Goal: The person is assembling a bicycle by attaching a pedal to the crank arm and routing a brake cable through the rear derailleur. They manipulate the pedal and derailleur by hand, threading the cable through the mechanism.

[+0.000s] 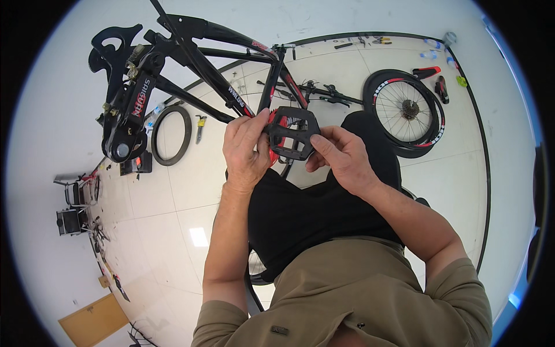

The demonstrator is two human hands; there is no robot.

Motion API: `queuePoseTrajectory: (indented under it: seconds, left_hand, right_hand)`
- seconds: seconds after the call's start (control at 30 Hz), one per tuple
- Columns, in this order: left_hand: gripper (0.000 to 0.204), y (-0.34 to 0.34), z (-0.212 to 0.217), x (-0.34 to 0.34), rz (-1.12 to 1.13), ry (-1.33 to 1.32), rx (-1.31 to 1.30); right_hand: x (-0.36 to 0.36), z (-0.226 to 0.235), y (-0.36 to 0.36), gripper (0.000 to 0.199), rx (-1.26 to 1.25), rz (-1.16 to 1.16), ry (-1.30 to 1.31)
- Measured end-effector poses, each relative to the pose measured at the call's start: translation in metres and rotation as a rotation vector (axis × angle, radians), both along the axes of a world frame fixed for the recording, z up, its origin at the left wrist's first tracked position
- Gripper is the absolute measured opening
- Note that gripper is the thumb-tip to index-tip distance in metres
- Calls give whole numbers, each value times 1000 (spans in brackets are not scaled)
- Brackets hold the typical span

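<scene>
A black bicycle pedal (299, 137) with an open, toothed frame is between my two hands, above my lap. My right hand (347, 159) grips its right edge, thumb on top and fingers curled beneath. My left hand (247, 149) is closed at the pedal's left side, where the axle end is; its fingertips partly hide that spot. Just behind the pedal shows a red part (276, 144), mostly covered. The black bicycle frame (222, 87) with red and white markings slopes down toward my hands, held by a black repair stand clamp (139, 104).
A wheel with a cassette (409, 109) lies at right, near red-black parts (426, 72). Handlebars (329, 95) lie beyond my hands. At left are a loose tyre (155, 137), a yellow-black tool (200, 128) and a black box (136, 166). Tools (358, 43) and bottles (429, 55) line the far wall.
</scene>
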State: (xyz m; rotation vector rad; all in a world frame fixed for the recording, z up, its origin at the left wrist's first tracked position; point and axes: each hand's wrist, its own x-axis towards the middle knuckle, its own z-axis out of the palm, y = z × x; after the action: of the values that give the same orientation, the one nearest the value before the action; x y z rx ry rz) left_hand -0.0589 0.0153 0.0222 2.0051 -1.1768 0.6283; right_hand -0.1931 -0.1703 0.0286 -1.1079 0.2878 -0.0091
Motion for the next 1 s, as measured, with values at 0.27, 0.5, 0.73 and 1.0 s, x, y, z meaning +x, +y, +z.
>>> queuePoseTrajectory:
  seconds: [0.27,0.5,0.73,1.0]
  left_hand:
    - [66,-4,31,3,-30,79,239]
    - [76,-4,53,1,1,404,344]
    - [67,-3,64,10,-39,484,468]
    - [67,-5,66,7,-102,573,411]
  right_hand:
    - [0,3,-4,35,-129,-18,21]
    - [0,-4,-3,33,-117,-9,-4]
    - [-1,0,-4,32,-47,23,31]
    - [2,4,-6,27,330,34,113]
